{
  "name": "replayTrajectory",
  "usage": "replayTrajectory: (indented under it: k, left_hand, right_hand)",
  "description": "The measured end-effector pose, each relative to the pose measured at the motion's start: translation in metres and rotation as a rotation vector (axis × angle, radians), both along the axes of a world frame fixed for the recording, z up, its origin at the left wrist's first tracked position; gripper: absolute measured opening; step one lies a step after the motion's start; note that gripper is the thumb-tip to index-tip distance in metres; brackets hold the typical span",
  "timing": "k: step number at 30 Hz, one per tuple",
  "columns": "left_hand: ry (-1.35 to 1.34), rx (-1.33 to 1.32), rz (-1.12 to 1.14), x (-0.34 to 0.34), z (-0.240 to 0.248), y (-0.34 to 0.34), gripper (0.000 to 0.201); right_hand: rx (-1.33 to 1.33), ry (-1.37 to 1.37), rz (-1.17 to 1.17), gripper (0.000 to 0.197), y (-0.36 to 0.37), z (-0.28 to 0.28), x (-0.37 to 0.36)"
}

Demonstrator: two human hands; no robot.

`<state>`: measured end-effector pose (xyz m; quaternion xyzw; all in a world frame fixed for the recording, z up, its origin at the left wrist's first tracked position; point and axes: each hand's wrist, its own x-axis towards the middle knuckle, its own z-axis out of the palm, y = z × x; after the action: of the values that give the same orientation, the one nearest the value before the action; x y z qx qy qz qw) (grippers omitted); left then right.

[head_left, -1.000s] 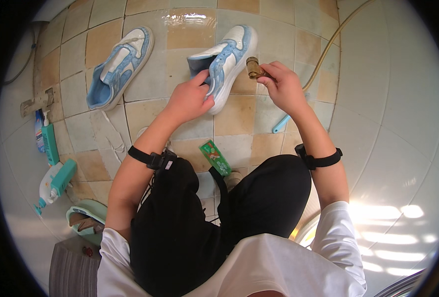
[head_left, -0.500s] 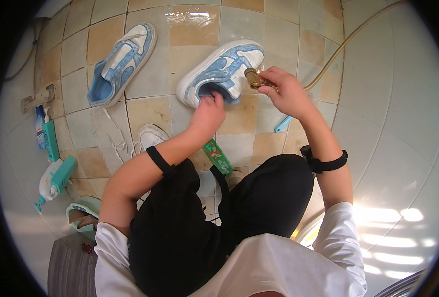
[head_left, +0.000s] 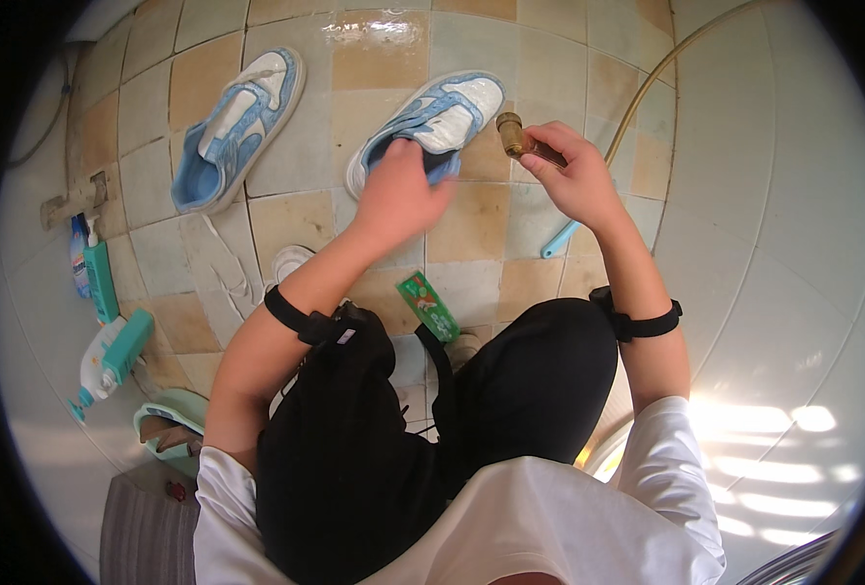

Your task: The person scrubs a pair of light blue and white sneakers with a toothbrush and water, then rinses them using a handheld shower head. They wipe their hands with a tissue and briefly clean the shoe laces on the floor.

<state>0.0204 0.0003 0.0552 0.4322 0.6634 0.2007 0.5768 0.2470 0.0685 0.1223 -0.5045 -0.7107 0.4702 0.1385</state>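
A blue-and-white sneaker rests on the wet tiles ahead of me, its toe pointing to the far right. At its opening is my left hand, closed on the collar with the fingertips hidden inside and slightly blurred. My right hand grips a brass hose nozzle just right of the toe, apart from the shoe. A yellowish hose runs from near that hand up to the far right. The matching sneaker lies to the left, its pale lace trailing over the floor.
A light-blue handle lies below my right hand. Between my knees is a green package. Pump and spray bottles stand along the left wall, with a pale green basin and a grey ribbed object nearer me.
The sneaker under my left hand has turned and shifted slightly up and left. My left hand has moved farther over its opening. The nozzle has swung upward and a little right, off the toe.
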Motion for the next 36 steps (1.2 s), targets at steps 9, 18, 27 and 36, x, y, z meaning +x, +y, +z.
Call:
replayTrajectory:
  k: [9,18,27,36]
  left_hand:
    - [-1.118,-0.233,0.819,0.008,-0.024,0.011,0.033]
    - [-1.25,-0.134,0.735,0.015,-0.031,0.009,0.033]
    - [-1.226,-0.133,0.724,0.012,-0.04,0.01,0.026]
    - [-1.294,-0.199,0.869,0.015,-0.026,0.02,0.02]
  right_hand:
    - [0.163,-0.046,0.207,0.03,-0.011,0.016,-0.015]
    - [0.082,-0.083,0.196,0.029,-0.017,-0.008,-0.024]
    - [0.106,-0.052,0.215,0.027,-0.021,0.001,-0.031]
    - [0.077,-0.03,0.108,0.027,-0.008,-0.005,-0.029]
